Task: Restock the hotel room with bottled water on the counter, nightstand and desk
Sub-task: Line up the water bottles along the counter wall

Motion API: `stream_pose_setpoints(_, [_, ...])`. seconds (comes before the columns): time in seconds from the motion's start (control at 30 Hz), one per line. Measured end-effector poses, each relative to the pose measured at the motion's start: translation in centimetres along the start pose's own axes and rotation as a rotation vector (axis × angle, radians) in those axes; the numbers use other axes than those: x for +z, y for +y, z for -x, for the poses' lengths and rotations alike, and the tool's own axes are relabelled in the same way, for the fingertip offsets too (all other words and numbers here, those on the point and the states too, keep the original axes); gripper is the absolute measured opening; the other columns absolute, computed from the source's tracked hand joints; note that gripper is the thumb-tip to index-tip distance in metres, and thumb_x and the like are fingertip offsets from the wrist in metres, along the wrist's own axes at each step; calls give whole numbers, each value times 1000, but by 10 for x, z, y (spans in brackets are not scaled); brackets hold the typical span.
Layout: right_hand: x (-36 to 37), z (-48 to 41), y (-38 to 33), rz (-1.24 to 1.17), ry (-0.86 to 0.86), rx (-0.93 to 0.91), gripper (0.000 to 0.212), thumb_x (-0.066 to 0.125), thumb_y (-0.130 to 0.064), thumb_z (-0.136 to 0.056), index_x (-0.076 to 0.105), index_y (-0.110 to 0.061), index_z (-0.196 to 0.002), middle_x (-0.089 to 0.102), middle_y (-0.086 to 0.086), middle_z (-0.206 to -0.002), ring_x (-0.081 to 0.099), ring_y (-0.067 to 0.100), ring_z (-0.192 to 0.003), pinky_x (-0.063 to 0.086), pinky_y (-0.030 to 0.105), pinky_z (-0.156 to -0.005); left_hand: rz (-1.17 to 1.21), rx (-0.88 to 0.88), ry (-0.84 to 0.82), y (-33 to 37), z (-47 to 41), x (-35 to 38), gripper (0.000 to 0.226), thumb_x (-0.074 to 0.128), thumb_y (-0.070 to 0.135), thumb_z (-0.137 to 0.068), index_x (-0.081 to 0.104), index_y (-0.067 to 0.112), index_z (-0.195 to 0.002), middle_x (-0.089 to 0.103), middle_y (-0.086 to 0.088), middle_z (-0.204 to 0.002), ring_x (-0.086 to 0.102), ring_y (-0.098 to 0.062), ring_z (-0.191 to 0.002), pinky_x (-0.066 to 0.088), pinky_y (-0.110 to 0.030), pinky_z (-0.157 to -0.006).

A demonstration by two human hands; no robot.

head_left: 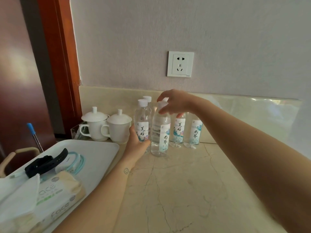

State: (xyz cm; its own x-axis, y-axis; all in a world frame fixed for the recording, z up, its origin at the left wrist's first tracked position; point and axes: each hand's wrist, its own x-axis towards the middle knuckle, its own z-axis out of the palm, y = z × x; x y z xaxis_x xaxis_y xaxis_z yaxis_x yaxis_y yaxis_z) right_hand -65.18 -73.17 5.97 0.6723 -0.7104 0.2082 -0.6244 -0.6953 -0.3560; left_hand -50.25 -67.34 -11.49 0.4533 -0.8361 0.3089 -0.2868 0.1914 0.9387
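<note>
5 water bottles stand upright in a cluster on the marble counter, and each hand is on 1 of the front 2. The left hand grips the left bottle low on its body, fingers curled round the label from the near-left side; the fingertips are hidden behind it. The right hand sits over the middle bottle from above, thumb and fingers curled narrowly round its white cap and neck; how firmly they close I cannot tell. Just behind the bottle in the left fingers, a rear bottle shows little more than its cap. Just beyond the right fingers, under the palm and wrist, stand the third bottle and fourth bottle, close together near the backsplash. The step in hand looks like squaring the group into a tidy row with labels forward. To do it well, keep each base on the stone and slide or twist rather than lift, since the 2 held bottles nearly touch and a tipped one would knock its neighbours. A cap grip gives little control over the base, so the right fingers are better used for steadying while the left fingers, lower down, do the moving. Outside the left fingers sit the lidded cups, close by, so any leftward shift should stop short of them. The white tray lies nearer, beside the left wrist.
</note>
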Motion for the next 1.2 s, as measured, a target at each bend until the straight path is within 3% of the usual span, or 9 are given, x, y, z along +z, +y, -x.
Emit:
stream_pose_setpoints(0.13, [2,-4,4,-48,-17,16,59,77,-16,-83,51,-20,-136,64,9,-100,70,21,-82,60,28,-54,-5,12,-6,1,-1,0,63,54,-6,-86,31,18,-139,55,7,-101,55,18,-67,42,-4,-52])
stream_pose_setpoints(0.27, [4,-6,4,-31,34,25,60,81,-24,-79,54,-15,-132,69,13,-102,73,21,-71,62,34,-65,-2,7,-29,2,0,0,66,56,-5,-86,31,24,-139,58,7,-106,59,9,-82,44,-7,-57])
stream_pose_setpoints(0.4, [7,-9,2,63,124,12,52,80,-32,-79,59,-15,-123,66,6,-110,66,6,-50,52,21,-57,-4,14,-24,0,0,-1,64,58,-4,-85,32,28,-133,58,9,-106,57,18,-75,43,-3,-54])
stream_pose_setpoints(0.6, [12,-6,1,56,181,35,46,79,-32,-80,61,-13,-118,68,4,-95,66,9,-56,46,20,-53,42,-4,-27,-3,-1,0,64,56,-5,-84,33,31,-132,58,7,-105,58,15,-73,43,-5,-52])
stream_pose_setpoints(0.77, [15,-2,0,34,187,55,51,78,-32,-82,57,-15,-126,63,0,-80,69,17,-65,56,27,-58,76,14,2,-2,0,3,75,55,-7,-84,23,29,-142,55,7,-107,61,1,-85,45,-7,-54])
stream_pose_setpoints(0.87, [16,0,2,32,186,66,54,77,-34,-82,54,-18,-129,61,0,-77,71,21,-71,60,33,-60,133,84,31,3,1,4,95,62,-2,-85,3,33,-151,46,3,-137,58,9,-106,49,-12,-79])
stream_pose_setpoints(0.97, [17,2,4,27,185,68,55,77,-36,-82,53,-20,-129,60,0,-89,70,21,-77,61,36,-63,90,187,73,7,4,7,108,77,21,-76,1,36,-151,15,3,-159,28,-10,-144,33,-25,-111])
stream_pose_setpoints(1.07, [15,4,5,2,183,61,55,76,-38,-82,52,-22,-129,58,2,-105,67,22,-83,60,34,-61,28,250,62,3,6,14,121,85,30,-72,-4,34,-153,5,13,-159,12,-3,-146,27,-2,-99])
stream_pose_setpoints(1.2, [12,6,6,-46,144,45,53,77,-27,-82,53,-24,-129,60,4,-108,67,22,-88,60,30,-57,-63,248,87,-2,2,17,133,89,29,-68,-13,30,-154,-2,11,-160,5,-4,-147,22,-17,-110])
